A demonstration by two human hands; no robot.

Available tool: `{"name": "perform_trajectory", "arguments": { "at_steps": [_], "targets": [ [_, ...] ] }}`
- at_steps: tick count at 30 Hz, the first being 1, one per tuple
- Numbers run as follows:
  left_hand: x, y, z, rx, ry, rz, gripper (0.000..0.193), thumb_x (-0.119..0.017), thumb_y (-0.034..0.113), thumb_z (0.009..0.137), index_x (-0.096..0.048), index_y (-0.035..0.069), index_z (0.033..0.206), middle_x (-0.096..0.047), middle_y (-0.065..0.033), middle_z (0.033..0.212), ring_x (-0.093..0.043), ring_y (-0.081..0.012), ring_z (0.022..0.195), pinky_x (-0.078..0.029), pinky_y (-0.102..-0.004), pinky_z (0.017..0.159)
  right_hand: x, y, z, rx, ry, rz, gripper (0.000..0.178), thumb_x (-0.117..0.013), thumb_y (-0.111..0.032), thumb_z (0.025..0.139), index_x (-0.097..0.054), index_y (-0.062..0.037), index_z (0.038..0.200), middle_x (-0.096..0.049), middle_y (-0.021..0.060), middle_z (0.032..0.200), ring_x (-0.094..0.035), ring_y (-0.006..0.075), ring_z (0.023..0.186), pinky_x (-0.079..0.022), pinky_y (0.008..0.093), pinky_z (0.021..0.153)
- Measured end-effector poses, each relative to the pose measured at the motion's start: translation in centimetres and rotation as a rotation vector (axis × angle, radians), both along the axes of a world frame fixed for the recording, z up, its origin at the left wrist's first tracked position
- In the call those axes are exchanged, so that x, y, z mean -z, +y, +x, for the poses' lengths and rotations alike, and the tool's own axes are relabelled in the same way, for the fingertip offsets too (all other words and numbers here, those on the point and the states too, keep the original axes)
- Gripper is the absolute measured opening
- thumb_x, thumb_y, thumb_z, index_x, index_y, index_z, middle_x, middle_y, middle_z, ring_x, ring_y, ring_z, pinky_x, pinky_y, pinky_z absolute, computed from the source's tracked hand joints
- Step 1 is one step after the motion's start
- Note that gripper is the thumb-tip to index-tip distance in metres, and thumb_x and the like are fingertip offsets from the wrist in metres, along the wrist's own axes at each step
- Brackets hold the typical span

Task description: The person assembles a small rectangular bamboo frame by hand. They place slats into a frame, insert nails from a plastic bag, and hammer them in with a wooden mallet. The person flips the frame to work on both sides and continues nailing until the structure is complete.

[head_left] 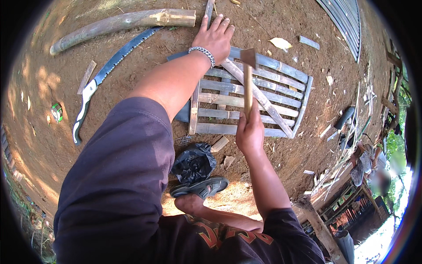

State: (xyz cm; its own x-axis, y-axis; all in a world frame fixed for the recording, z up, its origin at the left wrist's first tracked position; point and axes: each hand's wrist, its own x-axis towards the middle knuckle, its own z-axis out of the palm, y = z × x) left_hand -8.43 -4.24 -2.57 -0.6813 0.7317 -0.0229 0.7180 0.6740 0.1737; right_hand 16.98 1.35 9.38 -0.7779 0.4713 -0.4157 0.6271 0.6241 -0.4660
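A slatted bamboo panel (220,99) lies on the dirt in front of me, with a diagonal bamboo strip (257,97) across its slats. Palm down, my left hand (214,42) presses at the panel's far edge with its fingers stretched apart, over a bamboo strip (209,9) that pokes out beyond it. My right hand (251,132) is wrapped round the wooden handle of a hammer (248,86). The hammer's brown head is raised above the panel, close to the diagonal strip, and slightly blurred. Whether a nail is under my left hand cannot be seen.
A thick bamboo pole (123,25), a curved handsaw (116,55) and a tape measure (56,112) lie at the left. Small nails (184,140) and a black plastic bag (195,163) are near my sandalled foot (198,189). Corrugated sheeting (345,22) lies far right; bamboo strips (334,176) clutter the right.
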Motion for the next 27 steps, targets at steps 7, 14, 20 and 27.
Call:
{"name": "perform_trajectory", "arguments": {
  "at_steps": [7, 14, 20, 27],
  "targets": [
    [0.4, 0.3, 0.3, -0.010, -0.009, 0.030, 0.051, -0.042, 0.023, 0.105, -0.045, 0.008, 0.154, -0.040, -0.0117, 0.164, -0.028, -0.0275, 0.157, -0.015, -0.0576, 0.129, 1.2, -0.8, 1.5, 0.051, 0.160, -0.042, 0.059, -0.059, -0.011, 0.102, -0.035, 0.0000, 0.154, -0.061, 0.0353, 0.128, -0.066, 0.0533, 0.106, -0.054, 0.0544, 0.088],
    [0.5, -0.1, 0.2, -0.002, -0.038, 0.031, 0.053, -0.042, 0.021, 0.103, -0.045, 0.006, 0.153, -0.038, -0.0125, 0.165, -0.024, -0.0289, 0.158, -0.015, -0.0592, 0.128, 0.5, -0.6, 1.3, 0.152, 0.347, -0.090, 0.059, -0.060, -0.010, 0.102, -0.034, 0.0029, 0.154, -0.064, 0.0342, 0.123, -0.067, 0.0500, 0.108, -0.055, 0.0500, 0.089],
    [0.3, -0.3, 0.1, -0.007, -0.008, 0.015, 0.052, -0.044, 0.022, 0.103, -0.046, 0.008, 0.153, -0.041, -0.0117, 0.163, -0.028, -0.0274, 0.157, -0.016, -0.0579, 0.128, 2.8, -1.1, 0.9, -0.069, 0.100, 0.072, 0.054, -0.057, -0.012, 0.104, -0.037, -0.0014, 0.153, -0.069, 0.0325, 0.105, -0.073, 0.0423, 0.092, -0.056, 0.0496, 0.071],
    [0.3, 0.1, 0.1, -0.002, -0.060, 0.065, 0.054, -0.047, 0.018, 0.100, -0.046, 0.004, 0.152, -0.039, -0.0129, 0.164, -0.024, -0.0288, 0.158, -0.015, -0.0603, 0.128, 2.2, -1.7, 2.3, 0.138, 0.337, -0.078, 0.060, -0.059, -0.008, 0.101, -0.033, 0.0001, 0.154, -0.066, 0.0325, 0.114, -0.069, 0.0503, 0.100, -0.056, 0.0519, 0.083]
  ]
}}
